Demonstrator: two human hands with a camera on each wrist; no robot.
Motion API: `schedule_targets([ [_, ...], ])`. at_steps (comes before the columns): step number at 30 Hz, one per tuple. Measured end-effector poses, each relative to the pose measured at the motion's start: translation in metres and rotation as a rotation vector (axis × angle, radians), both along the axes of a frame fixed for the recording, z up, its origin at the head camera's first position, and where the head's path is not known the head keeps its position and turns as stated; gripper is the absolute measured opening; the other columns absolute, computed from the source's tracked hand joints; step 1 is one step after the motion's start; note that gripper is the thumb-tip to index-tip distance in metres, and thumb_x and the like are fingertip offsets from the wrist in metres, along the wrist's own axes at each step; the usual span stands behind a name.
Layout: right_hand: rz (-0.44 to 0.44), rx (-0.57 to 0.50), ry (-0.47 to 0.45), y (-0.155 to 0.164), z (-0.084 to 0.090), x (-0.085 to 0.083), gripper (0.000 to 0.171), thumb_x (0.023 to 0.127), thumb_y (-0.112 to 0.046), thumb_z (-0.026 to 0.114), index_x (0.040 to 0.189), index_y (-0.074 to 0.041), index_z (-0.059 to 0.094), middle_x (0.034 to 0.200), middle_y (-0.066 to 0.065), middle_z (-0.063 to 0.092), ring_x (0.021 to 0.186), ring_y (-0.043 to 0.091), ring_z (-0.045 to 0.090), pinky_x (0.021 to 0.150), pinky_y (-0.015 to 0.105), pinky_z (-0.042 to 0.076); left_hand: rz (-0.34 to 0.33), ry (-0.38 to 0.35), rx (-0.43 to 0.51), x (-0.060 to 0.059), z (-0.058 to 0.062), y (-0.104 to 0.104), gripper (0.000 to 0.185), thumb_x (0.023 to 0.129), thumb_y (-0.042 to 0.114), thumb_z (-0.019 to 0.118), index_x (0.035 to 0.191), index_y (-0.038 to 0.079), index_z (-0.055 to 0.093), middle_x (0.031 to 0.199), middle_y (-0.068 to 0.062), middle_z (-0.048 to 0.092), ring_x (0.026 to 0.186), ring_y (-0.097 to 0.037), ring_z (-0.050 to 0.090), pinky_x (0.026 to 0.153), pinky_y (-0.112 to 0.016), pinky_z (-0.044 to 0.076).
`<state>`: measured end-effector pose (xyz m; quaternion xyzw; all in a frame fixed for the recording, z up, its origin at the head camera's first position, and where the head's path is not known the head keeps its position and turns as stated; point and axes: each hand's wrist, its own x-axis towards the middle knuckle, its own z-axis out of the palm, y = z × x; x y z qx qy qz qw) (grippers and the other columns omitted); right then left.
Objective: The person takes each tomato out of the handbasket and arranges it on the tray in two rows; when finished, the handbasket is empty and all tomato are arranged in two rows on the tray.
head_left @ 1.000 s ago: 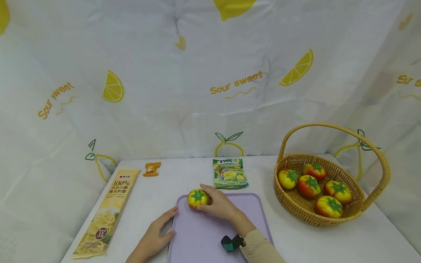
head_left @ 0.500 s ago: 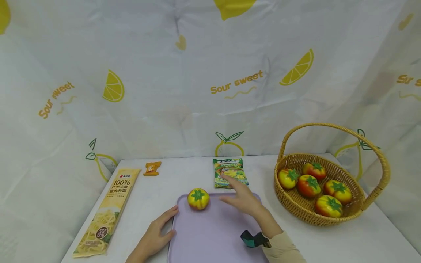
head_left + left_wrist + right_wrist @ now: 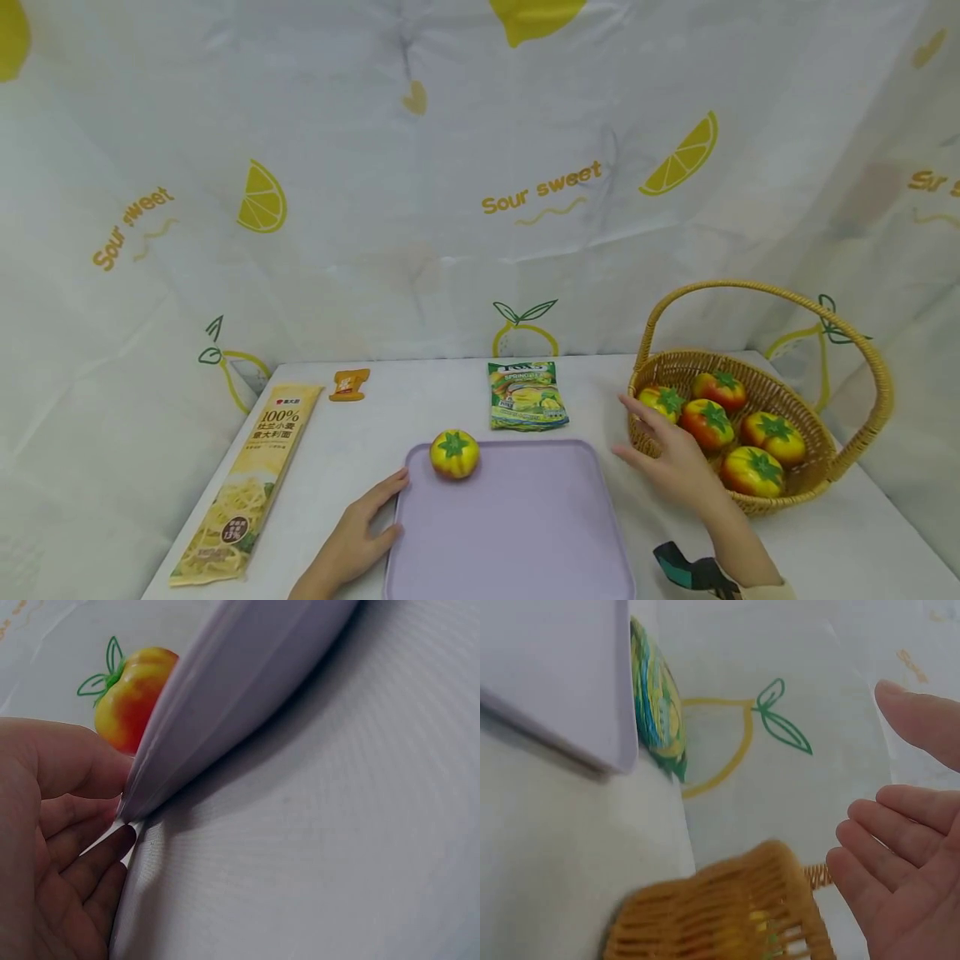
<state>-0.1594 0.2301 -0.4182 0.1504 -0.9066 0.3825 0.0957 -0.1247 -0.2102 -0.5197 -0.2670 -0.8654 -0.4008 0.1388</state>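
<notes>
At the table's right edge, right hand (image 3: 675,462), fingers spread and holding nothing, nears woven wicker basket (image 3: 825,479); left hand (image 3: 358,537), fingers flat, touches lilac plastic tray (image 3: 517,533)

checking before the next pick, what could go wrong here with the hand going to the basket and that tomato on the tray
1. The right hand is open at the basket rim; catching the near wall could tip or shove it, since nothing steadies it.
2. The tomato sits near the tray far-left corner; it might roll off if the left hand at the edge nudges the tray.
</notes>
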Motion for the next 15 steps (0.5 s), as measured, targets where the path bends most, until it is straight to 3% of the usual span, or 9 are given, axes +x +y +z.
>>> schedule_targets([
  [4,-0.056,0.015,-0.019,0.032,0.001,0.01,0.065,0.086,-0.028,0.068,0.142,-0.006,0.042,0.142,0.019,0.046,0.121,0.034,0.053,0.093,0.005,0.043,0.003,-0.011,-0.007,-0.001,0.0,0.0,0.06,0.071,0.003,0.07,0.13,0.006,0.055,0.137,-0.013,0.053,0.126,-0.032,0.05,0.108,-0.005,0.023],
  [5,-0.069,0.022,-0.026,0.04,0.001,0.013,0.065,0.086,-0.027,0.068,0.142,-0.005,0.041,0.141,0.022,0.046,0.12,0.036,0.053,0.092,0.007,0.045,0.004,-0.01,-0.011,-0.001,-0.001,0.0,0.061,0.071,0.003,0.07,0.13,0.006,0.055,0.138,-0.013,0.053,0.126,-0.032,0.05,0.108,-0.005,0.022],
  [8,-0.124,0.063,-0.075,0.063,0.0,0.019,0.067,0.088,-0.028,0.067,0.143,-0.003,0.038,0.14,0.028,0.044,0.118,0.045,0.051,0.095,0.033,0.052,0.002,-0.016,-0.015,-0.002,-0.002,-0.001,0.061,0.072,0.003,0.069,0.131,0.005,0.055,0.139,-0.013,0.052,0.128,-0.031,0.049,0.109,-0.005,0.022],
  [11,-0.182,0.144,-0.155,0.084,0.001,0.023,0.072,0.09,-0.035,0.063,0.146,-0.002,0.032,0.138,0.036,0.04,0.114,0.058,0.046,0.085,0.068,0.044,0.001,-0.023,-0.022,-0.002,-0.002,-0.001,0.061,0.073,0.003,0.069,0.132,0.005,0.054,0.139,-0.013,0.052,0.129,-0.03,0.048,0.109,-0.005,0.021],
  [15,-0.224,0.245,-0.229,0.105,0.002,0.025,0.078,0.09,-0.043,0.059,0.146,0.002,0.027,0.137,0.041,0.036,0.114,0.062,0.039,0.08,0.074,0.04,0.01,-0.028,-0.025,-0.001,-0.001,-0.001,0.061,0.073,0.004,0.069,0.132,0.007,0.054,0.139,-0.011,0.052,0.128,-0.029,0.048,0.109,-0.005,0.021],
])
